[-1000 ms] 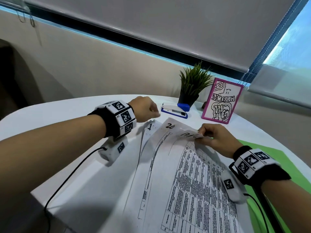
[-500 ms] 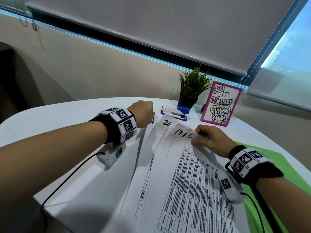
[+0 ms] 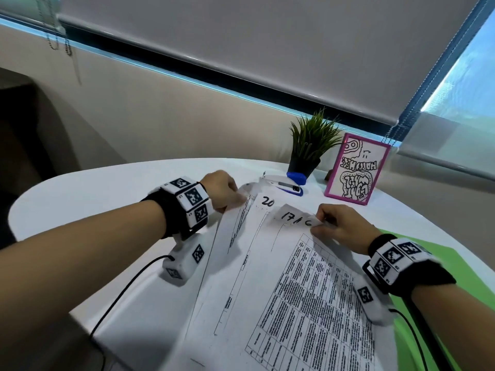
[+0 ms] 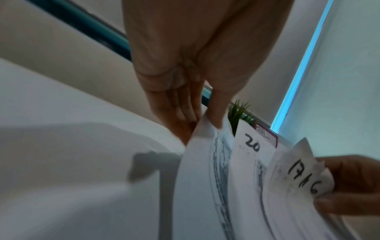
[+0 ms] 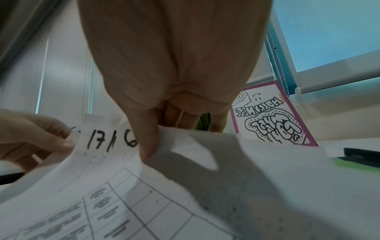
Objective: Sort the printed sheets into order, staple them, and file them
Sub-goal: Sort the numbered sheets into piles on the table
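Several printed sheets [image 3: 294,290] with tables lie fanned on the white round table [image 3: 93,199]. Handwritten numbers mark their far corners: "20" [image 3: 267,202] and "17", "6" [image 3: 296,219]. My left hand [image 3: 222,190] pinches the far corner of the leftmost sheet [image 4: 202,134] between thumb and fingers. My right hand [image 3: 334,223] pinches the corners of the top sheets [image 5: 115,139] beside the "6", thumb on top. A blue and white stapler [image 3: 284,184] lies just beyond the papers. A green folder [image 3: 428,263] lies under my right wrist.
A small potted plant [image 3: 310,145] and a pink-framed drawing [image 3: 356,170] stand at the table's far edge, behind the stapler. A wall and a window with a roller blind are beyond. Black cables trail from both wrist cameras.
My left hand has come back from near the stapler and taken the leftmost sheet's corner. The sheets are fanned wider, so "20", "17" and "6" show more plainly.
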### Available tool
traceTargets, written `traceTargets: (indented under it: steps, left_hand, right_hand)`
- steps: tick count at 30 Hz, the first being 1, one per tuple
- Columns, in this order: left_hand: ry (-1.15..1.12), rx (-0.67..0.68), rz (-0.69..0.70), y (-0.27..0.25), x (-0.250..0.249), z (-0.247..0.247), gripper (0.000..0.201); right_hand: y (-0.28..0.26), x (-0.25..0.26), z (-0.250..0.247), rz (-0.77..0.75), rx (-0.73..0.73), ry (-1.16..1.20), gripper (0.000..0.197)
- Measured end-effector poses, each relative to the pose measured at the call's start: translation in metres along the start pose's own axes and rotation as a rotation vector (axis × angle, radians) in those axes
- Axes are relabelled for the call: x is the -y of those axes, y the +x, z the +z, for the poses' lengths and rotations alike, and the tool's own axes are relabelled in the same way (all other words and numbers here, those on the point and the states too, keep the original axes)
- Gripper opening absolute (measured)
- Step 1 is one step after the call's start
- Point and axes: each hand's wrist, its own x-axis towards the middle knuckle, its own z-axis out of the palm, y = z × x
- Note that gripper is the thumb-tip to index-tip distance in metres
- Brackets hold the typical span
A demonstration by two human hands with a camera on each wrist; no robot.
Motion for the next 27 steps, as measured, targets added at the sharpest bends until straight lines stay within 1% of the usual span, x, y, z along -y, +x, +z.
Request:
traceTargets:
  steps: [1, 2, 3, 4, 5, 7, 9, 11, 13, 16, 17, 20, 21, 24, 25, 27]
  left_hand:
    - [-0.006, 0.153, -0.037, -0.003, 0.004, 0.0, 0.032]
    - [0.004, 0.28, -0.069, -0.005, 0.009, 0.001, 0.035]
    - [0.014, 0.347, -0.08, -0.008, 0.011, 0.002, 0.032]
    - [0.021, 0.339, -0.079, -0.008, 0.013, 0.003, 0.026]
    - [0.002, 0.29, -0.074, -0.006, 0.013, 0.003, 0.023]
    - [0.037, 0.113, -0.053, -0.005, 0.008, -0.006, 0.026]
    - [0.189, -0.084, -0.005, -0.006, 0.003, -0.023, 0.029]
    - [0.302, -0.197, 0.039, -0.009, -0.005, -0.041, 0.029]
    - [0.214, -0.327, 0.091, -0.014, -0.015, -0.058, 0.027]
    - [0.033, -0.572, 0.2, -0.018, -0.033, -0.087, 0.025]
    - [-0.014, -0.612, 0.242, -0.021, -0.04, -0.099, 0.025]
    - [-0.15, -0.61, 0.355, -0.036, -0.061, -0.131, 0.018]
    - [-0.198, -0.598, 0.385, -0.041, -0.069, -0.137, 0.016]
    - [-0.393, -0.542, 0.455, -0.054, -0.085, -0.143, 0.017]
    - [-0.42, -0.509, 0.459, -0.056, -0.088, -0.141, 0.015]
    - [-0.408, -0.397, 0.423, -0.054, -0.089, -0.132, 0.01]
  right_hand:
    - [0.0, 0.0, 0.001, 0.005, -0.003, 0.002, 0.02]
    - [0.0, -0.001, 0.002, 0.008, -0.004, 0.007, 0.021]
    - [0.0, -0.001, 0.003, 0.011, -0.003, 0.007, 0.022]
    - [0.0, -0.001, 0.004, 0.015, -0.002, 0.003, 0.022]
    - [0.0, -0.002, 0.005, 0.02, -0.001, -0.005, 0.022]
    - [-0.001, -0.003, 0.005, 0.026, 0.002, -0.022, 0.022]
    - [-0.002, -0.005, 0.006, 0.029, 0.01, -0.029, 0.021]
    - [-0.002, -0.005, 0.007, 0.033, 0.011, -0.041, 0.022]
    - [-0.001, -0.004, 0.006, 0.036, 0.011, -0.067, 0.024]
    - [-0.001, -0.003, 0.007, 0.042, 0.016, -0.103, 0.027]
    - [-0.002, -0.003, 0.008, 0.045, 0.018, -0.105, 0.026]
    - [-0.004, -0.002, 0.011, 0.057, 0.025, -0.115, 0.018]
    - [-0.004, -0.002, 0.011, 0.072, 0.022, -0.107, 0.018]
    - [-0.004, 0.001, 0.007, 0.106, 0.003, -0.037, 0.04]
    - [-0.004, 0.004, 0.004, 0.102, -0.019, -0.006, 0.045]
    - [-0.007, 0.009, -0.007, 0.112, -0.075, 0.096, 0.054]
